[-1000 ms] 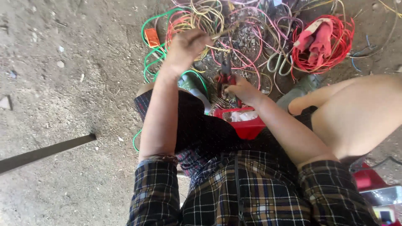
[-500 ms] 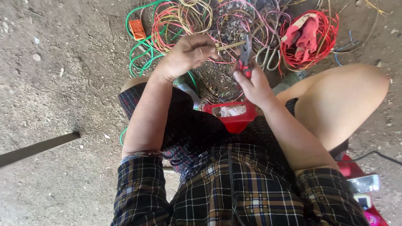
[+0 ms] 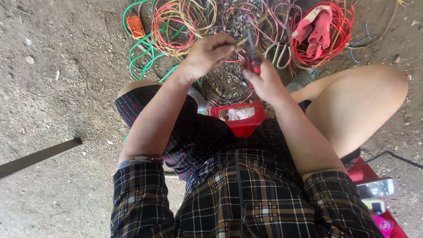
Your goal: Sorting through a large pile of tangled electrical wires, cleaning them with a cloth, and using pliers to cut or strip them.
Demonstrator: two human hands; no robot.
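Observation:
My left hand [image 3: 207, 55] is raised in front of me and pinches the end of a thin wire [image 3: 241, 42]. My right hand [image 3: 264, 81] grips red-handled pliers [image 3: 252, 55], whose dark jaws point up and meet the wire close to my left fingers. Both hands hover above a tangle of coloured wires [image 3: 198, 22] lying on the dirt. A small red container [image 3: 240, 117] with pale scraps inside sits between my knees, just below the hands.
A coil of red wire [image 3: 326, 39] with a red glove [image 3: 315, 26] on it lies at the upper right. An orange block [image 3: 135, 27] sits at the upper left. A dark bar [image 3: 39, 156] lies on the ground at left. A phone [image 3: 374, 188] rests at lower right.
My left hand lifted from the wire pile, bringing a wire up. My right hand rose from near the red container with the pliers to meet the wire.

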